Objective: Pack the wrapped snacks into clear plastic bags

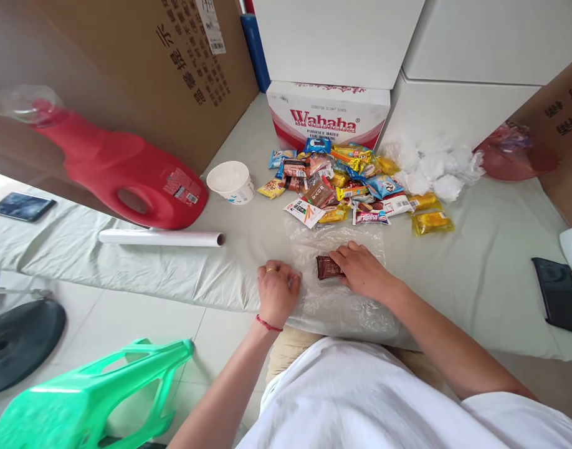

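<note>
A snack in a dark brown wrapper (328, 267) lies on a clear plastic bag (351, 312) spread flat at the table's front edge. The fingers of my right hand (361, 268) are closed over the snack's right end and hide that part. My left hand (278, 290) rests at the bag's left edge with its fingers curled in. Whether it grips the plastic there is hidden. Just beyond the bag is a pile of wrapped snacks (321, 190) in several colours. More yellow packets (432, 222) lie at the pile's right side.
Behind the pile stands a Wahaha carton (328, 115). Crumpled clear plastic (435, 168) lies to its right. A white paper tub (230, 183), a red jug (136, 174) and a white roll (162, 238) are on the left. A phone (557, 293) lies far right; a green stool (90, 399) stands below left.
</note>
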The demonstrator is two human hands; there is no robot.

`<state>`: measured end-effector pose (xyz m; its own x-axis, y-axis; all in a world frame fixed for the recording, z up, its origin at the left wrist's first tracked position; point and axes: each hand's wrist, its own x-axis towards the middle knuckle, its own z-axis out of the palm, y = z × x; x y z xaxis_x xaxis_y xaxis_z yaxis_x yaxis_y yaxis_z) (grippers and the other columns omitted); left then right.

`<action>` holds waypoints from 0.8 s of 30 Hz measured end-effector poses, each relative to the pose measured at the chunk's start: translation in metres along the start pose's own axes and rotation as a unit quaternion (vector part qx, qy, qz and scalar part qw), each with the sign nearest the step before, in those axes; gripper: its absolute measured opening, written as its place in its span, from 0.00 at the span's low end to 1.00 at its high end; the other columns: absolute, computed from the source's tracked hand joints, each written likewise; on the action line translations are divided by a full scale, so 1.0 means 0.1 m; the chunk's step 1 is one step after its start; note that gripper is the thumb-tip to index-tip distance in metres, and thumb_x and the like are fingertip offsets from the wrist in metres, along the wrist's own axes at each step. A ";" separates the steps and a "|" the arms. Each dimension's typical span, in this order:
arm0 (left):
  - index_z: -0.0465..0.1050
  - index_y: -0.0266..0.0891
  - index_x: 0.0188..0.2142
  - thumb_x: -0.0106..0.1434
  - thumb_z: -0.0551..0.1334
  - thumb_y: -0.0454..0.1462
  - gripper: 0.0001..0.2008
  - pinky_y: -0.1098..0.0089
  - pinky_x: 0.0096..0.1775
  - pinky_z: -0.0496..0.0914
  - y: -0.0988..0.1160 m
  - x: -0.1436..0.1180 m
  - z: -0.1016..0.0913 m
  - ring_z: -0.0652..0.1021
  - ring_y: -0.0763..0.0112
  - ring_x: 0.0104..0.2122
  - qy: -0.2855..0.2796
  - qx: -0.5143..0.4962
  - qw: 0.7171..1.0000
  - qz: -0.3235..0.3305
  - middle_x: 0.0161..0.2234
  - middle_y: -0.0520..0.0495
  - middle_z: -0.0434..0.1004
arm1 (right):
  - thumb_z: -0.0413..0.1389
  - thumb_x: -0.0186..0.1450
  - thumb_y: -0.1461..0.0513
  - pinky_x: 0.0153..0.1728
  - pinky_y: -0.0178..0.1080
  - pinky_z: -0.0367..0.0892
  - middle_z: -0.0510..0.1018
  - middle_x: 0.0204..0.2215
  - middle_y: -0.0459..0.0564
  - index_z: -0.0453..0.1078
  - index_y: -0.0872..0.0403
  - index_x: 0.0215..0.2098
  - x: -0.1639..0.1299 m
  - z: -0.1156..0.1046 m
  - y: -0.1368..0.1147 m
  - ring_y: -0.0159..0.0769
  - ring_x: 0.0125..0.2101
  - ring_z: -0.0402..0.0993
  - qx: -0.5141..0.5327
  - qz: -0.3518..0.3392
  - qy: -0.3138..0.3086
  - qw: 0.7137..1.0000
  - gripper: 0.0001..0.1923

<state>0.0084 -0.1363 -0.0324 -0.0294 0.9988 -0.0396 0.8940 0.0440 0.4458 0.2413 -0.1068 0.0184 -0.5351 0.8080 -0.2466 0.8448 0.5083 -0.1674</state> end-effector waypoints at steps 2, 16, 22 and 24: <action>0.72 0.41 0.30 0.63 0.59 0.41 0.09 0.54 0.46 0.69 0.03 0.01 -0.01 0.75 0.52 0.42 0.004 -0.090 0.996 -0.005 0.41 0.37 0.76 | 0.62 0.66 0.62 0.48 0.46 0.63 0.76 0.50 0.59 0.68 0.57 0.60 0.00 0.00 0.00 0.51 0.51 0.66 0.000 -0.001 0.000 1.000 0.25; 0.79 0.36 0.37 0.36 0.80 0.46 0.30 0.75 0.23 0.56 -0.04 0.13 -0.22 0.63 0.81 0.18 -0.160 -0.519 0.805 -0.238 0.21 0.56 0.70 | 0.55 0.69 0.64 0.46 0.46 0.63 0.75 0.51 0.59 0.68 0.56 0.59 0.02 0.06 0.01 0.51 0.50 0.66 0.003 -0.002 0.003 1.000 0.20; 0.77 0.35 0.21 0.34 0.80 0.48 0.23 0.74 0.22 0.53 -0.06 0.17 -0.28 0.60 0.82 0.20 -0.162 -0.500 0.816 -0.241 0.21 0.52 0.70 | 0.54 0.70 0.65 0.48 0.46 0.63 0.75 0.51 0.58 0.68 0.56 0.59 0.02 0.06 0.01 0.50 0.51 0.67 0.003 -0.005 0.003 1.000 0.20; 0.74 0.36 0.19 0.33 0.81 0.47 0.23 0.75 0.22 0.53 -0.08 0.16 -0.29 0.60 0.82 0.20 -0.162 -0.502 0.813 -0.247 0.21 0.53 0.69 | 0.55 0.69 0.64 0.50 0.46 0.63 0.75 0.52 0.59 0.68 0.56 0.60 0.02 0.06 0.01 0.50 0.51 0.67 0.003 -0.006 0.000 1.000 0.21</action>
<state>-0.0122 -0.1196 -0.0111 -0.0084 0.8029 -0.5960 -0.0112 0.5959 0.8030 0.2414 -0.1068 0.0118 -0.5446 0.8020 -0.2452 0.8385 0.5156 -0.1762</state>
